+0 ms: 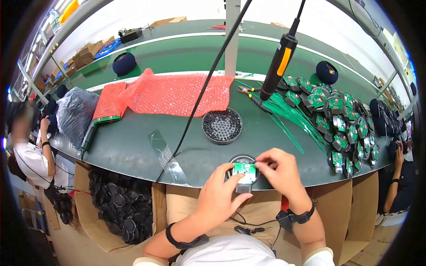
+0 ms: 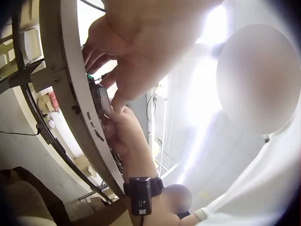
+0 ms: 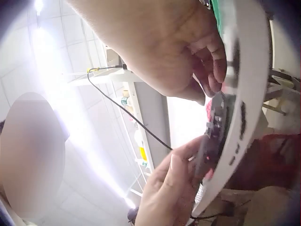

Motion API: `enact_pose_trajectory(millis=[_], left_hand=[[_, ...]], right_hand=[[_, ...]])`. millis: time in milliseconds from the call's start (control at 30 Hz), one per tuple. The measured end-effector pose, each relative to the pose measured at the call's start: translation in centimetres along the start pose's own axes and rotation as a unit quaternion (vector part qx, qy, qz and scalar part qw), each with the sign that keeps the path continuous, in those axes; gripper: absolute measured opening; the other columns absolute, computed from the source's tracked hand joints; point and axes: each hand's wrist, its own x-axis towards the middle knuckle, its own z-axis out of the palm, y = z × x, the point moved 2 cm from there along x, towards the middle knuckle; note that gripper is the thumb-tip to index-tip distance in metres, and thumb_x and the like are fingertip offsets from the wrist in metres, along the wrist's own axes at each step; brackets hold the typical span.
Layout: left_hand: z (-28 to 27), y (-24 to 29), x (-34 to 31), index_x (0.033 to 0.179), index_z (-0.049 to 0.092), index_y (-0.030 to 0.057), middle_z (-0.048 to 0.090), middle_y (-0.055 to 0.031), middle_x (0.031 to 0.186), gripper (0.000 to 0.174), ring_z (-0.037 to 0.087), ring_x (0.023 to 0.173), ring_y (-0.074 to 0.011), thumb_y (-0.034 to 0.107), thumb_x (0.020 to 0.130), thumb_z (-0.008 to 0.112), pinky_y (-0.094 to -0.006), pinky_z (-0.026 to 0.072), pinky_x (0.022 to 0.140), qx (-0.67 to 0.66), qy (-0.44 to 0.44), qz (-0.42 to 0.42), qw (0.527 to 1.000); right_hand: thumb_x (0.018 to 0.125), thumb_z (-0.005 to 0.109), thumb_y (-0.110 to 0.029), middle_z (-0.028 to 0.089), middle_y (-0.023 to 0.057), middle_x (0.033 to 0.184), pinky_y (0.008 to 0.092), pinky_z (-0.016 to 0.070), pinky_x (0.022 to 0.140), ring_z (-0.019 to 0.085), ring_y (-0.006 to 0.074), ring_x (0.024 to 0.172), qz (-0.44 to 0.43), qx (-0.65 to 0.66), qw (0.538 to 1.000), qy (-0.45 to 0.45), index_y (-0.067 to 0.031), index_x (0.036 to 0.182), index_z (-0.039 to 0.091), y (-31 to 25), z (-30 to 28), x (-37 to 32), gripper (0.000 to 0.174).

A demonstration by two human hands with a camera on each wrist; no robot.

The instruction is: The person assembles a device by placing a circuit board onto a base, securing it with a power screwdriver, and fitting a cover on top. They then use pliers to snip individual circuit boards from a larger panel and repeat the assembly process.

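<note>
A round black housing (image 1: pixel 243 188) with a green circuit board (image 1: pixel 245 170) on it lies at the table's near edge. My left hand (image 1: pixel 217 193) grips it from the left, with fingers on the board's left side and the thumb below. The right hand (image 1: pixel 283 172) is at the board's upper right corner, thumb and index fingertips close together. In the right wrist view, the right hand's fingers (image 3: pixel 211 70) are curled over the housing's upper end; I cannot tell whether they pinch something small. Beyond the hands is a round dish (image 1: pixel 224 142) of small dark screws (image 1: pixel 215 119).
An electric screwdriver (image 1: pixel 279 62) hangs over the table on its cable. Right of it lie cutters (image 1: pixel 256 101), green cable ties (image 1: pixel 290 119) and a pile of board assemblies (image 1: pixel 339 119). Pink bubble wrap (image 1: pixel 177 95) lies to the left; a carton of black round parts (image 1: pixel 120 199) stands below.
</note>
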Motion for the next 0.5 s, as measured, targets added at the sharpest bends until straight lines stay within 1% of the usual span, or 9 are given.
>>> enact_pose_trajectory(millis=[33, 100, 133, 167, 200, 267, 333, 367, 500], left_hand=[[-0.5, -0.3, 0.5, 0.122, 0.068, 0.0042, 0.060, -0.0208, 0.128, 0.047, 0.064, 0.111, -0.0379, 0.021, 0.082, 0.085, -0.0447, 0.0555, 0.090, -0.036, 0.009, -0.009, 0.999], [-1.7, -1.8, 2.1, 0.121, 0.067, 0.0015, 0.063, -0.0199, 0.119, 0.039, 0.068, 0.102, -0.0346, 0.010, 0.086, 0.080, -0.0415, 0.0577, 0.083, -0.073, 0.028, -0.006, 0.997], [-2.3, -2.2, 3.4, 0.114, 0.068, 0.0012, 0.066, -0.0181, 0.108, 0.029, 0.070, 0.091, -0.0339, 0.002, 0.086, 0.075, -0.0394, 0.0581, 0.076, -0.050, 0.066, 0.003, 0.997], [-2.8, -2.7, 5.0, 0.109, 0.069, 0.0016, 0.067, -0.0179, 0.105, 0.024, 0.070, 0.089, -0.0351, 0.001, 0.086, 0.074, -0.0406, 0.0575, 0.075, -0.016, 0.074, 0.007, 0.997], [-3.0, -3.4, 6.6, 0.104, 0.069, 0.0019, 0.068, -0.0176, 0.102, 0.019, 0.069, 0.086, -0.0364, 0.001, 0.085, 0.073, -0.0418, 0.0569, 0.074, 0.019, 0.082, 0.011, 0.996], [-2.3, -4.4, 9.3, 0.099, 0.070, 0.0027, 0.068, -0.0171, 0.102, 0.014, 0.069, 0.088, -0.0371, 0.002, 0.085, 0.073, -0.0436, 0.0559, 0.075, 0.057, 0.075, 0.004, 0.996], [-1.2, -5.3, 11.4, 0.095, 0.070, 0.0035, 0.068, -0.0166, 0.101, 0.010, 0.068, 0.089, -0.0378, 0.004, 0.085, 0.072, -0.0455, 0.0549, 0.076, 0.094, 0.072, -0.005, 0.993], [-0.4, -5.7, 12.2, 0.093, 0.070, 0.0041, 0.067, -0.0165, 0.099, 0.008, 0.068, 0.092, -0.0375, 0.006, 0.085, 0.072, -0.0471, 0.0540, 0.078, 0.140, 0.073, -0.009, 0.987], [0.8, -7.0, 15.0, 0.089, 0.069, 0.0074, 0.066, -0.0156, 0.097, 0.008, 0.067, 0.098, -0.0359, 0.011, 0.083, 0.073, -0.0485, 0.0532, 0.083, 0.187, 0.010, -0.082, 0.979]], right_hand=[[0.086, 0.078, -0.006, 0.072, 0.0061, 0.089, 0.0290, 0.0570, 0.067, 0.069, 0.0156, 0.076, 0.019, 0.028, 0.999, 0.011, -0.0031, 0.096, 0.074, 0.2, -0.7, 0.6, 0.011], [0.086, 0.079, -0.007, 0.070, 0.0041, 0.098, 0.0282, 0.0560, 0.075, 0.067, 0.0133, 0.086, -0.034, 0.091, 0.988, 0.116, -0.0029, 0.118, 0.067, 1.2, -2.9, 3.4, 0.034], [0.087, 0.079, -0.010, 0.070, 0.0079, 0.114, 0.0317, 0.0560, 0.082, 0.066, 0.0166, 0.102, -0.035, 0.085, 0.982, 0.165, -0.0018, 0.130, 0.061, 1.2, -4.2, 5.1, 0.048], [0.088, 0.080, -0.013, 0.066, 0.0116, 0.132, 0.0371, 0.0546, 0.093, 0.063, 0.0214, 0.119, -0.066, 0.046, 0.979, 0.189, -0.0041, 0.143, 0.054, 0.3, -5.2, 6.8, 0.061], [0.090, 0.078, -0.014, 0.062, 0.0146, 0.141, 0.0413, 0.0496, 0.104, 0.058, 0.0258, 0.132, -0.089, 0.078, 0.974, 0.191, -0.0033, 0.151, 0.046, 0.0, -5.6, 8.6, 0.070], [0.094, 0.071, -0.009, 0.064, 0.0150, 0.139, 0.0419, 0.0465, 0.109, 0.060, 0.0267, 0.131, -0.124, 0.243, 0.952, 0.140, -0.0007, 0.153, 0.043, -0.1, -5.6, 11.5, 0.066], [0.097, 0.064, -0.002, 0.067, 0.0152, 0.132, 0.0406, 0.0461, 0.110, 0.064, 0.0265, 0.125, -0.112, 0.329, 0.936, 0.053, 0.0024, 0.148, 0.046, -1.8, -6.0, 12.0, 0.054], [0.097, 0.060, 0.003, 0.070, 0.0143, 0.125, 0.0390, 0.0478, 0.108, 0.067, 0.0259, 0.118, -0.089, 0.318, 0.943, 0.045, 0.0021, 0.142, 0.050, -2.2, -6.1, 11.8, 0.046], [0.087, 0.073, 0.001, 0.070, 0.0086, 0.108, 0.0395, 0.0550, 0.097, 0.070, 0.0232, 0.107, -0.084, 0.312, 0.946, 0.020, -0.0021, 0.120, 0.059, -3.3, -6.6, 9.9, 0.036]])
